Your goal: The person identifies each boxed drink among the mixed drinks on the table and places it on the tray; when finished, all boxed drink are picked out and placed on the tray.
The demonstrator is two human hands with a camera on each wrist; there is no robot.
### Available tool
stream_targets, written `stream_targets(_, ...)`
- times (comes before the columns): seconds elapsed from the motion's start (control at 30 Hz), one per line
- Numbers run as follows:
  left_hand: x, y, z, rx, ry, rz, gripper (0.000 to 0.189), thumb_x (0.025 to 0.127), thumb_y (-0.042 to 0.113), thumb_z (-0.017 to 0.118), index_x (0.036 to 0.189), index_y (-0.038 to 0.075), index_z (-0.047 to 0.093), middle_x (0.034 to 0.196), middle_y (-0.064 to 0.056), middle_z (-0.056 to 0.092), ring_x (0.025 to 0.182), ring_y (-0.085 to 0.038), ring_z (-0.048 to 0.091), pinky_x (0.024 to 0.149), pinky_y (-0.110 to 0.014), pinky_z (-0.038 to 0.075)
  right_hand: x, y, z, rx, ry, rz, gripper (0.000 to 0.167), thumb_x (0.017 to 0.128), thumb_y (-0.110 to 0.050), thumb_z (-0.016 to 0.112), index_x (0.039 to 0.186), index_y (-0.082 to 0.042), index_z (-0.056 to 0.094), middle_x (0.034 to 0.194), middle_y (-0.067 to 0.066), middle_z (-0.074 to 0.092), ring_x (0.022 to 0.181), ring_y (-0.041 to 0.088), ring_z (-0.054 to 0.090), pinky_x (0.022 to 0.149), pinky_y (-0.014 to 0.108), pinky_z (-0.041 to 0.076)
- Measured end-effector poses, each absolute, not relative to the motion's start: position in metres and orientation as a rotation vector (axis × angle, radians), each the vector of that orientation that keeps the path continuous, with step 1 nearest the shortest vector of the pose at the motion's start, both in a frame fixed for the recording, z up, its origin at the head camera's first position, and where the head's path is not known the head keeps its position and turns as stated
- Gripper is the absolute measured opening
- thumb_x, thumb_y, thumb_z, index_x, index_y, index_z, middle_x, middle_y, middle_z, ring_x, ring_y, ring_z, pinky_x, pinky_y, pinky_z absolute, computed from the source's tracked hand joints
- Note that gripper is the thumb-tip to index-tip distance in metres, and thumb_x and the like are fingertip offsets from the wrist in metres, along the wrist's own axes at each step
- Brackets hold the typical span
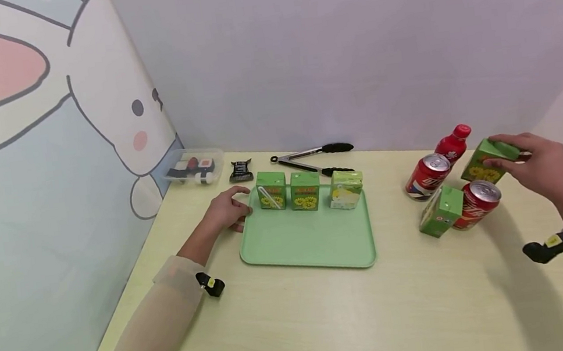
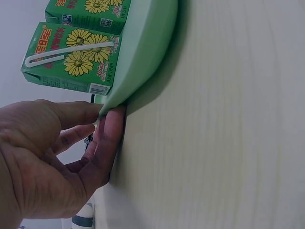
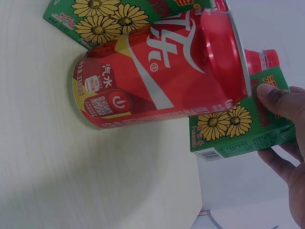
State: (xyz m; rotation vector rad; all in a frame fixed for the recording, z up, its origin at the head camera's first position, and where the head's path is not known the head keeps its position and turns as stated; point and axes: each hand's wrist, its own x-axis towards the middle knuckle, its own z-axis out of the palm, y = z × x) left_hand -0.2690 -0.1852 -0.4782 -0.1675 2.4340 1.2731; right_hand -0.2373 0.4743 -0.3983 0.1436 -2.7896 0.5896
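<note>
My left hand (image 1: 229, 208) pinches the upper left rim of a light green tray (image 1: 305, 243), thumb above and fingers below in the left wrist view. Along the tray's far side stand three drink cartons: one with a white straw (image 2: 71, 55) on its front, a matching green carton (image 1: 306, 191), and a paler yellow-green carton (image 1: 345, 190). On the right, my right hand (image 1: 544, 164) grips a green drink carton (image 3: 238, 119) between thumb and fingers, behind a red soda can (image 3: 162, 71). Another green carton (image 1: 441, 211) leans beside that can.
A second soda can (image 1: 427, 177) and a red bottle (image 1: 453, 144) stand in the right group. Behind the tray lie black-handled tongs (image 1: 313, 160) and a small black packet (image 1: 241, 171). A clear box of sushi-like pieces (image 1: 193, 166) sits at the back left, near the wall.
</note>
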Motion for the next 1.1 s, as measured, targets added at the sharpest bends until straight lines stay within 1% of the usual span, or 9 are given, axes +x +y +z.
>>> stream_targets(0.1,-0.269,-0.186,-0.479,-0.169,2.432,1.275,0.058,0.106,0.014,0.073,0.16,0.023,0.054,0.122,-0.018,0.069,0.073,-0.018,0.074,0.066,-0.036,0.071,-0.234,0.469,-0.389,0.129,-2.781,0.582,0.047,0.097,-0.004,0.084,0.142,0.001,0.07,0.125,0.031,0.065,0.083,-0.023,0.039,0.059,-0.006,0.032)
stream_targets(0.2,-0.269,-0.186,-0.479,-0.165,2.433,1.276,0.058,0.106,0.014,0.073,0.16,0.023,0.053,0.122,-0.018,0.069,0.072,-0.018,0.074,0.066,-0.036,0.071,-0.232,0.463,-0.381,0.111,-2.785,0.599,0.047,0.1,-0.004,0.082,0.145,0.001,0.069,0.129,0.03,0.062,0.089,-0.01,0.053,0.059,-0.006,0.032)
stream_targets(0.27,-0.269,-0.186,-0.479,-0.161,2.435,1.278,0.057,0.106,0.014,0.073,0.16,0.023,0.054,0.123,-0.018,0.07,0.071,-0.018,0.074,0.066,-0.036,0.071,-0.231,0.46,-0.376,0.097,-2.795,0.608,0.046,0.102,-0.004,0.079,0.147,0.001,0.068,0.133,0.031,0.059,0.1,0.018,0.064,0.058,-0.006,0.031)
stream_targets(0.37,-0.269,-0.186,-0.479,-0.16,2.435,1.277,0.057,0.106,0.014,0.073,0.16,0.023,0.054,0.123,-0.018,0.07,0.07,-0.018,0.074,0.066,-0.036,0.071,-0.229,0.456,-0.371,0.117,-2.778,0.606,0.045,0.102,-0.001,0.078,0.146,0.002,0.068,0.136,0.031,0.058,0.109,0.049,0.059,0.06,-0.007,0.029)
stream_targets(0.4,-0.269,-0.186,-0.479,-0.161,2.434,1.277,0.057,0.106,0.014,0.073,0.16,0.023,0.053,0.123,-0.018,0.07,0.07,-0.018,0.074,0.066,-0.036,0.071,-0.228,0.454,-0.369,0.13,-2.763,0.599,0.045,0.101,0.0,0.078,0.145,0.002,0.069,0.135,0.031,0.059,0.109,0.048,0.059,0.061,-0.008,0.028)
stream_targets(0.5,-0.268,-0.185,-0.478,-0.168,2.433,1.273,0.057,0.107,0.014,0.073,0.16,0.023,0.053,0.122,-0.018,0.069,0.07,-0.017,0.074,0.066,-0.036,0.071,-0.226,0.45,-0.365,0.17,-2.701,0.579,0.044,0.098,0.003,0.081,0.141,0.0,0.073,0.133,0.028,0.062,0.104,0.01,0.059,0.067,-0.01,0.027)
stream_targets(0.63,-0.267,-0.185,-0.476,-0.17,2.435,1.274,0.057,0.107,0.013,0.072,0.16,0.022,0.053,0.122,-0.018,0.069,0.07,-0.017,0.073,0.066,-0.036,0.071,-0.225,0.445,-0.359,0.231,-2.646,0.561,0.044,0.095,0.006,0.083,0.137,0.001,0.075,0.134,0.026,0.065,0.095,-0.027,0.035,0.07,-0.011,0.027)
stream_targets(1.0,-0.268,-0.186,-0.477,-0.16,2.435,1.268,0.058,0.106,0.014,0.073,0.16,0.022,0.053,0.12,-0.017,0.069,0.069,-0.017,0.073,0.066,-0.036,0.071,-0.223,0.423,-0.347,0.399,-2.526,0.496,0.051,0.085,0.015,0.087,0.132,-0.001,0.079,0.13,0.021,0.07,0.101,-0.034,0.034,0.076,-0.011,0.029)
stream_targets(1.1,-0.268,-0.186,-0.477,-0.158,2.435,1.272,0.058,0.106,0.014,0.073,0.16,0.022,0.053,0.12,-0.017,0.069,0.069,-0.017,0.073,0.066,-0.036,0.071,-0.223,0.416,-0.346,0.457,-2.462,0.496,0.055,0.079,0.016,0.09,0.13,-0.004,0.081,0.127,-0.004,0.071,0.104,-0.034,0.039,0.079,-0.011,0.03)
